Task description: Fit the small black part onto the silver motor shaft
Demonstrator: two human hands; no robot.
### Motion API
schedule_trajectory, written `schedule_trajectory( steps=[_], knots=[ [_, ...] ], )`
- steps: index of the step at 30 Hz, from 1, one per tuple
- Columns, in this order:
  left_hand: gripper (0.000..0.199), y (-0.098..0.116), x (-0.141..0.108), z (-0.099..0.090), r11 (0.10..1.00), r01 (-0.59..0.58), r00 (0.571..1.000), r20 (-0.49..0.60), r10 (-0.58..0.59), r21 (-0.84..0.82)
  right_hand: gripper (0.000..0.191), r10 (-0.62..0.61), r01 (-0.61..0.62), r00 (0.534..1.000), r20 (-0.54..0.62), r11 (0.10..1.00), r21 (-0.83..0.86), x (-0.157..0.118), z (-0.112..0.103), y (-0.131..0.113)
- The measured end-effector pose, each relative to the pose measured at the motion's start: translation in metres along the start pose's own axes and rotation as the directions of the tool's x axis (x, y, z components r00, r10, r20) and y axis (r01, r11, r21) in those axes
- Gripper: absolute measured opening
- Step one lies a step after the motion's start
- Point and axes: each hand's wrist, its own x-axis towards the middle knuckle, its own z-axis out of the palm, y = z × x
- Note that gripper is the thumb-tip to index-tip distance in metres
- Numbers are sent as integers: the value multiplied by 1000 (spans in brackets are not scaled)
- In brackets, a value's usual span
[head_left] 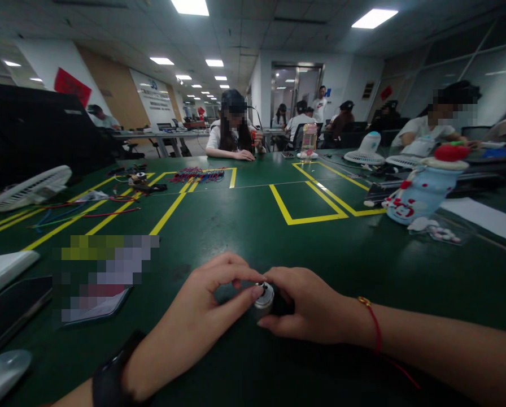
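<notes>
A short metal cylinder (264,302), silver at the near end and dark behind, stands between my hands close to the table's near side. My right hand (310,302) is wrapped around its dark part from the right. From the left, my left hand (219,294) brings thumb and forefinger together over the silver end, touching it. Between those fingertips shows a tiny dark part, too small to name. The cylinder's exact kind cannot be made out, as my right fingers cover its rear.
The green table (219,226) bears yellow tape lines. At left lie a white fan (30,186), wires (202,175) and a phone-like slab (16,316). A blue bottle (426,189) and bag of beads (441,233) stand right. A person (234,130) sits opposite.
</notes>
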Motion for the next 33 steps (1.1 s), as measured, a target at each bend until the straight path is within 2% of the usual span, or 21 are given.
schedule_trajectory(
  steps=[13,25,29,33],
  knots=[
    [13,7,-1,-1,993,-46,998,37,42,109,28,11,-11,1000,13,1000,-1,0,-1,-1],
    [17,5,-4,-1,995,-55,998,43,51,85,31,5,-5,1000,4,999,36,0,-1,-1],
    [17,-7,-5,-5,998,31,1000,3,-31,55,36,16,-16,1000,9,998,59,0,-2,-1],
    [15,-29,-4,-12,975,222,974,-37,-222,-1,37,52,-53,999,5,996,78,-2,-4,-2]
  ],
)
